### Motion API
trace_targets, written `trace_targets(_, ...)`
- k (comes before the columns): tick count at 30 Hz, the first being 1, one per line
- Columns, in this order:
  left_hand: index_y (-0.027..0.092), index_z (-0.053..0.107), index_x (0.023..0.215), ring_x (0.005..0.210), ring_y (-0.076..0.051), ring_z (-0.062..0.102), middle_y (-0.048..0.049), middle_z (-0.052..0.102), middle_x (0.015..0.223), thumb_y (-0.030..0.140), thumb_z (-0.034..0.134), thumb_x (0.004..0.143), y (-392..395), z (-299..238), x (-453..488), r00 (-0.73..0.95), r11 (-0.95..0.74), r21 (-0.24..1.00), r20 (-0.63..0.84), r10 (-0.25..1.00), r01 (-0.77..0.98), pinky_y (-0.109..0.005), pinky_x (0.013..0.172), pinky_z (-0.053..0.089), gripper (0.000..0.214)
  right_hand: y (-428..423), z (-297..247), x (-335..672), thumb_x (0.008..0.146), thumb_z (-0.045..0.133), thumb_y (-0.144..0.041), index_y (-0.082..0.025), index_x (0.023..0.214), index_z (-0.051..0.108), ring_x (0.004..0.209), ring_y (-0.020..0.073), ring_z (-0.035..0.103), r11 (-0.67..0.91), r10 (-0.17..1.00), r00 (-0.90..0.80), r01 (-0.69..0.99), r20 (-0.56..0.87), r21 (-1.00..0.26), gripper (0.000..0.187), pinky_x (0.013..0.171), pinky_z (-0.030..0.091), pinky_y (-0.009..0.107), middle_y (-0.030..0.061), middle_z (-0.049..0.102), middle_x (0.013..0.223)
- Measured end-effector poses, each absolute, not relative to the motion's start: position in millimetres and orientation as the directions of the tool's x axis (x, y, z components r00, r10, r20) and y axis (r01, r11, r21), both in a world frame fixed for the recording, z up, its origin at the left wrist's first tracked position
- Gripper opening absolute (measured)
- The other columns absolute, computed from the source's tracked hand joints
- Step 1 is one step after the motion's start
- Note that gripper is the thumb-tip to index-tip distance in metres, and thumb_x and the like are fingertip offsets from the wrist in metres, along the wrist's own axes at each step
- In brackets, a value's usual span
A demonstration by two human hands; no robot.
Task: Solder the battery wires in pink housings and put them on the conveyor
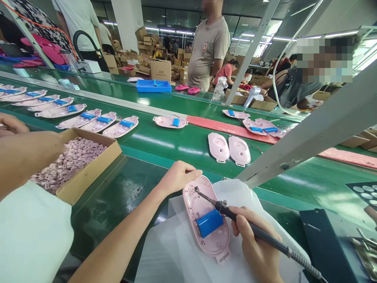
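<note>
A pink plastic housing lies open side up on white sheeting, with a blue battery pack inside its lower half. My left hand grips the housing's far rim, thumb and fingers closed on the edge. In my right hand is a soldering iron, held like a pen. Its tip meets, or nearly meets, a small dark part near the housing's upper end; exact contact is too small to tell. The iron's cord runs off to the lower right.
On the green conveyor sit several pink housings with blue batteries, plus two turned over. A cardboard box of small pink parts stands left, beside a co-worker's arm. A slanted metal post and a dark box flank the right.
</note>
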State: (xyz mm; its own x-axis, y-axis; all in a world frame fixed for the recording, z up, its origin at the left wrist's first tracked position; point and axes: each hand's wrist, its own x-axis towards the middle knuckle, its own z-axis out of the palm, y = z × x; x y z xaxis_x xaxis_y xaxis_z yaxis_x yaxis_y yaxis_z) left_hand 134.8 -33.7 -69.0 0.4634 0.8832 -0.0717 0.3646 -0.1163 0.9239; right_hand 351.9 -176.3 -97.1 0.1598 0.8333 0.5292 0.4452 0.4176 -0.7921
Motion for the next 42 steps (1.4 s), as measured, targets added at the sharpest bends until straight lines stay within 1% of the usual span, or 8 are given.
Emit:
trace_targets(5, 0.021, 0.033, 0.056, 0.062, -0.011, 0.022, 0.0036, 0.025, 0.064, 0.059, 0.057, 0.087, -34.1, -67.1, 135.1, 0.462, -0.113, 0.927, -0.071, 0.884, 0.358, -0.031, 0.059, 0.014, 0.055, -175.7, -96.7, 351.9, 0.103, 0.067, -0.031, -0.029, 0.099, 0.083, 0.05, 0.0135, 0.066, 0.444, 0.826, 0.134, 0.443, 0.547, -0.779, 0.017, 0.05, 0.056, 0.022, -0.0042, 0.069, 0.06)
trace_targets(10, 0.021, 0.035, 0.057, 0.063, -0.011, 0.022, 0.0034, 0.025, 0.064, 0.059, 0.058, 0.087, -34.6, -66.3, 136.0, 0.463, -0.109, 0.927, -0.075, 0.883, 0.358, -0.031, 0.059, 0.015, 0.054, -175.3, -95.3, 351.0, 0.103, 0.066, -0.03, -0.029, 0.1, 0.082, 0.051, 0.0124, 0.066, 0.454, 0.826, 0.127, 0.429, 0.55, -0.781, 0.017, 0.05, 0.055, 0.021, -0.0038, 0.071, 0.063)
trace_targets(17, 0.02, 0.038, 0.057, 0.063, -0.011, 0.023, 0.0034, 0.025, 0.064, 0.06, 0.057, 0.087, -33.7, -67.8, 136.0, 0.463, -0.104, 0.924, -0.085, 0.882, 0.368, -0.03, 0.059, 0.014, 0.054, -174.7, -96.7, 351.4, 0.104, 0.066, -0.03, -0.028, 0.1, 0.082, 0.049, 0.0125, 0.065, 0.47, 0.817, 0.12, 0.427, 0.564, -0.773, 0.017, 0.049, 0.055, 0.022, -0.0035, 0.07, 0.062)
trace_targets(27, 0.021, 0.033, 0.058, 0.061, -0.01, 0.021, 0.004, 0.024, 0.063, 0.057, 0.057, 0.089, -33.2, -68.9, 135.5, 0.464, -0.115, 0.922, -0.075, 0.883, 0.368, -0.03, 0.058, 0.014, 0.053, -175.0, -98.7, 351.7, 0.105, 0.065, -0.03, -0.031, 0.103, 0.081, 0.051, 0.0101, 0.065, 0.471, 0.822, 0.105, 0.428, 0.56, -0.771, 0.016, 0.051, 0.055, 0.018, -0.0057, 0.07, 0.064)
trace_targets(36, 0.021, 0.033, 0.058, 0.061, -0.011, 0.022, 0.0042, 0.023, 0.064, 0.056, 0.056, 0.089, -33.2, -68.3, 136.0, 0.46, -0.107, 0.92, -0.086, 0.883, 0.378, -0.03, 0.059, 0.014, 0.052, -175.0, -95.6, 351.2, 0.104, 0.065, -0.031, -0.028, 0.099, 0.082, 0.048, 0.0102, 0.061, 0.475, 0.813, 0.11, 0.445, 0.572, -0.759, 0.018, 0.048, 0.052, 0.019, -0.0051, 0.066, 0.06)
trace_targets(42, 0.022, 0.029, 0.058, 0.061, -0.01, 0.021, 0.0044, 0.023, 0.063, 0.056, 0.055, 0.089, -34.3, -66.7, 136.2, 0.463, -0.119, 0.92, -0.074, 0.883, 0.372, -0.031, 0.059, 0.014, 0.054, -173.5, -94.4, 350.7, 0.104, 0.065, -0.031, -0.026, 0.098, 0.082, 0.047, 0.0114, 0.062, 0.481, 0.807, 0.117, 0.44, 0.579, -0.759, 0.019, 0.047, 0.053, 0.02, -0.0039, 0.068, 0.06)
